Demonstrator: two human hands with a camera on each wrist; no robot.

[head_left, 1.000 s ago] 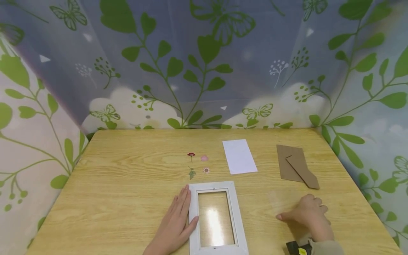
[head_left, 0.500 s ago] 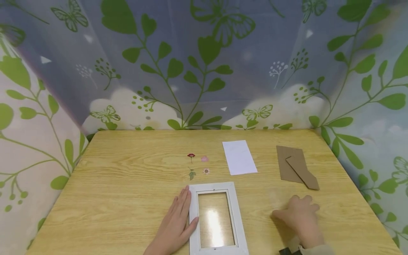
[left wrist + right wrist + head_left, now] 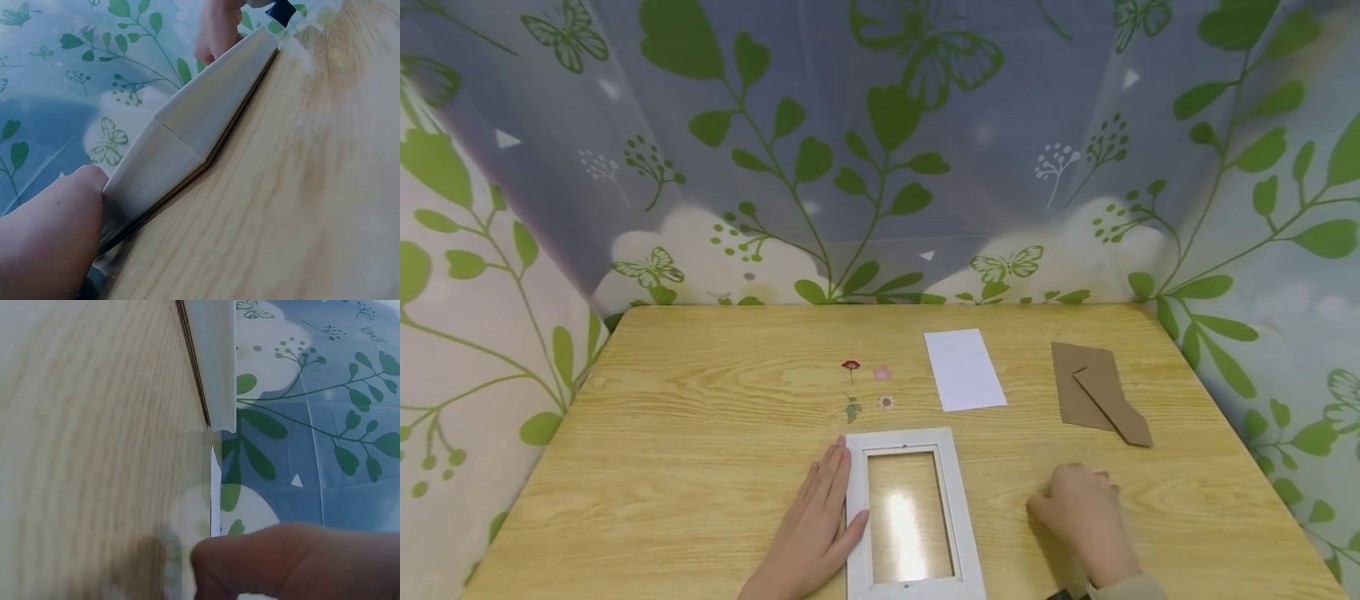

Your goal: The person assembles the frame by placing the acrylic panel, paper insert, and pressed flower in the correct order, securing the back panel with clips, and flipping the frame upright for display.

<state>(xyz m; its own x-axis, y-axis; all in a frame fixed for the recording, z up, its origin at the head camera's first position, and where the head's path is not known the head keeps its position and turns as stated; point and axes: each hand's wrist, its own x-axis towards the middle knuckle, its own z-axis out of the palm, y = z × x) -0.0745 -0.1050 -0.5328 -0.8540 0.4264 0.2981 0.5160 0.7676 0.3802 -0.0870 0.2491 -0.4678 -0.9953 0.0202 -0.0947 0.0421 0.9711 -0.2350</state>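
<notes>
In the head view my left hand (image 3: 812, 521) rests against the left side of a white picture frame (image 3: 961, 517), fingers straight along it and thumb over its border. The frame lies flat on the wooden table, its opening showing the wood. To its right, my right hand (image 3: 1082, 517) is low over the table with curled fingers. In the right wrist view its thumb (image 3: 231, 559) is at the edge of a thin clear sheet (image 3: 194, 512) that mirrors the backdrop; the fingers pinching beneath are mostly hidden.
Behind the frame lie a red pressed flower (image 3: 851, 365), a pink one (image 3: 882, 374), a daisy-like one (image 3: 886, 402) and a leafy sprig (image 3: 853, 409). White paper (image 3: 965, 371) lies right of them. Further right is a brown backing board (image 3: 1078, 392) with its stand. A patterned cloth (image 3: 880, 167) surrounds the table.
My right hand has shifted left toward the frame, and its fingers have drawn in closer together. The left hand and the frame have stayed in place.
</notes>
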